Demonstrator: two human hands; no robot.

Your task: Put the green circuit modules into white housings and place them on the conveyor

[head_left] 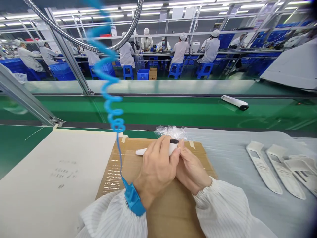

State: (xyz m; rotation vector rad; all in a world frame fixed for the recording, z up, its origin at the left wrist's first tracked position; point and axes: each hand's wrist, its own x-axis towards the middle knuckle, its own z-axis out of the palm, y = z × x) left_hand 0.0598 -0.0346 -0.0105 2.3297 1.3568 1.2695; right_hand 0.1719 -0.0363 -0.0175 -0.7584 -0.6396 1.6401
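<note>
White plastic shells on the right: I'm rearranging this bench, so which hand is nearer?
Right: the right hand is left of the white plastic shells, not touching them. The left hand, gripping the white device, is farther left.

One left hand [156,168] and one right hand [192,170] hold one white device [158,149]. One second white device [234,102] lies on the conveyor belt [148,112]. Toward the right edge of the bench [15,148] lie at least three white moulded pieces [264,167]. One blue coiled cord [111,96] leads to one blue wrist strap [133,200].

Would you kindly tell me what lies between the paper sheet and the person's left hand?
In the head view, the blue coiled cord runs down across brown cardboard between the paper sheet and the left hand.
</note>
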